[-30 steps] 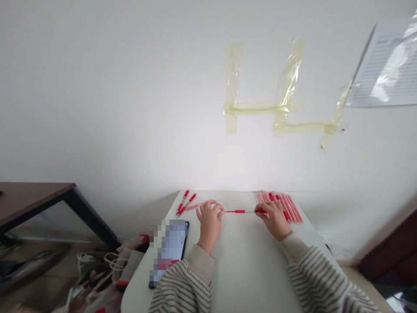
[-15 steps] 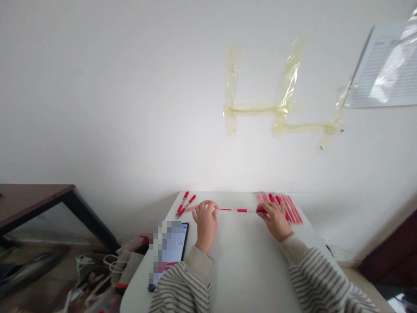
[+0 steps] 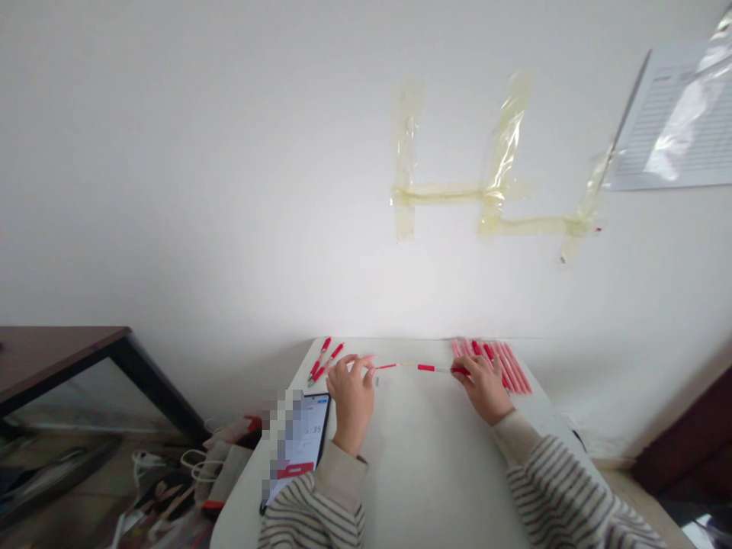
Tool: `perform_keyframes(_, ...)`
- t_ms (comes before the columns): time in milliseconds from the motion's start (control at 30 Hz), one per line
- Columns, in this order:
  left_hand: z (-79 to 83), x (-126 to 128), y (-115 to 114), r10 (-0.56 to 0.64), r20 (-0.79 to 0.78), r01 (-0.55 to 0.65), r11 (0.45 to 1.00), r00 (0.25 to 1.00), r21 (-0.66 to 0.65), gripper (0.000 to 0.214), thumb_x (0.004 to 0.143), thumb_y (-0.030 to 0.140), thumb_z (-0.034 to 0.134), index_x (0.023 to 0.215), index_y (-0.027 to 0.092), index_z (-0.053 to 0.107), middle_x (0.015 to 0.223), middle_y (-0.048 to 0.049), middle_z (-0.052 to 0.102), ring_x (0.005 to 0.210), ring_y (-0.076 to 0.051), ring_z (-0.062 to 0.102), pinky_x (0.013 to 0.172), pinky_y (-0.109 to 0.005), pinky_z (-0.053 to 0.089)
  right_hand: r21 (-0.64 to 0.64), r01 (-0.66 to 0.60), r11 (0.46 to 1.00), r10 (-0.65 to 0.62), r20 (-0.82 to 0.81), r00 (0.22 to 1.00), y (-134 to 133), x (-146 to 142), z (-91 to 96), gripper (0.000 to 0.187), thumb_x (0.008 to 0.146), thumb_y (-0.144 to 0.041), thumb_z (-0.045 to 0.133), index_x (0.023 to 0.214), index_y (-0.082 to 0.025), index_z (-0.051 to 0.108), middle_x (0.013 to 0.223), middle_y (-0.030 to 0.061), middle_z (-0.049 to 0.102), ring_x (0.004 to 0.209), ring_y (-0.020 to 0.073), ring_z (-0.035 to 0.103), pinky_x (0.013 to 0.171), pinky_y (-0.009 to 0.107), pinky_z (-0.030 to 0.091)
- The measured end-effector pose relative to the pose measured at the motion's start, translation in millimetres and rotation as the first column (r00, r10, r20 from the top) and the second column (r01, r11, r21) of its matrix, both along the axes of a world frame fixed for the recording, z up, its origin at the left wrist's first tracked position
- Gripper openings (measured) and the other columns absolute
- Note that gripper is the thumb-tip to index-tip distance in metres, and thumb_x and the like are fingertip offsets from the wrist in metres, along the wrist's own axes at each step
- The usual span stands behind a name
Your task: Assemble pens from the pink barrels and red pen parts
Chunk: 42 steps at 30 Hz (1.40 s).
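A thin red refill [image 3: 412,367] stretches across the white table [image 3: 423,473] between my two hands. My right hand [image 3: 485,387] is closed, pinching the refill's right end. My left hand [image 3: 350,395] is closed round a pink pen barrel [image 3: 359,361], just clear of the refill's left tip. Several pink pen barrels [image 3: 506,366] lie in a row behind my right hand. Two red pens [image 3: 324,358] lie at the table's far left corner.
A phone [image 3: 296,446] with a lit screen lies on the table by my left wrist. A dark wooden table [image 3: 62,358] stands at the left, with cables and clutter [image 3: 171,488] on the floor. Tape strips [image 3: 492,191] and paper [image 3: 675,122] hang on the wall.
My left hand has slid left with the pink barrel, pulling it off the refill, so more of the refill now shows. My right hand has stayed in place.
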<state>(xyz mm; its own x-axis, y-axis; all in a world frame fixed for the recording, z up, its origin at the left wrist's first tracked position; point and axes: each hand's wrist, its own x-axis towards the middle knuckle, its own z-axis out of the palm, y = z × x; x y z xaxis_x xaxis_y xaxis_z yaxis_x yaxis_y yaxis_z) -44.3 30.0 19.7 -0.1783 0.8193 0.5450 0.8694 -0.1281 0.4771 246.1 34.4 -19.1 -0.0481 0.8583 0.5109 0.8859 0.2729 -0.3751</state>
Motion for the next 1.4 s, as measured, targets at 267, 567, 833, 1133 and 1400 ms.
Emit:
perform_keyframes(267,-7.4,-20.3,-9.4,0.077,0.03,-0.08,0.99,0.997,0.115,0.012,0.089,0.026,0.056,0.084,0.024,0.067,0.119,-0.0075,0.066,0.118,-0.027,0.054,0.105,-0.046,0.036,0.011,-0.006,1.0,0.005,0.025,1.0,1.3,1.7,-2.8,0.015,0.096,-0.035,0.051,0.098,-0.029,0.064,0.101,0.0044,0.07,0.103,0.0247,0.062,0.116,0.07,0.012)
perform_keyframes(567,-18.4,-24.0,-7.5,0.068,-0.032,-0.065,0.995,0.997,0.077,0.008,0.088,0.025,0.057,0.083,0.022,0.064,0.119,-0.0101,0.064,0.118,-0.029,0.054,0.102,-0.048,0.038,0.025,0.001,1.0,-0.002,0.046,0.999,0.4,0.6,-1.9,0.015,0.095,-0.034,0.051,0.098,-0.028,0.065,0.101,0.0043,0.07,0.102,0.0245,0.063,0.116,0.07,0.015)
perform_keyframes(833,-22.4,-1.6,-18.1,0.02,-0.169,-0.028,0.998,0.985,-0.048,0.006,0.086,0.025,0.062,0.084,0.022,0.067,0.127,-0.0085,0.061,0.122,-0.031,0.049,0.106,-0.055,0.034,0.009,-0.003,1.0,0.003,0.018,1.0,0.2,-0.3,-2.0,0.015,0.095,-0.036,0.052,0.099,-0.029,0.065,0.102,0.0045,0.069,0.104,0.0252,0.061,0.115,0.072,0.011)
perform_keyframes(1133,-16.7,15.8,-24.9,-0.032,-0.23,-0.005,0.987,0.973,-0.159,0.008,0.084,0.022,0.061,0.083,0.021,0.069,0.126,-0.0085,0.06,0.121,-0.03,0.047,0.11,-0.061,0.029,0.0,-0.002,1.0,0.002,0.005,1.0,-3.0,-4.5,2.6,0.016,0.095,-0.033,0.05,0.096,-0.029,0.065,0.101,0.0041,0.07,0.104,0.0244,0.061,0.116,0.072,0.01)
perform_keyframes(1400,-28.3,20.5,-17.9,-0.051,-0.271,0.004,0.985,0.961,-0.173,0.016,0.087,0.021,0.054,0.084,0.021,0.069,0.124,-0.0091,0.06,0.122,-0.03,0.045,0.111,-0.064,0.026,-0.001,-0.002,1.0,0.002,0.02,1.0,-3.5,-5.9,3.3,0.014,0.094,-0.031,0.052,0.097,-0.029,0.065,0.102,0.0036,0.07,0.104,0.0241,0.062,0.116,0.073,0.011)
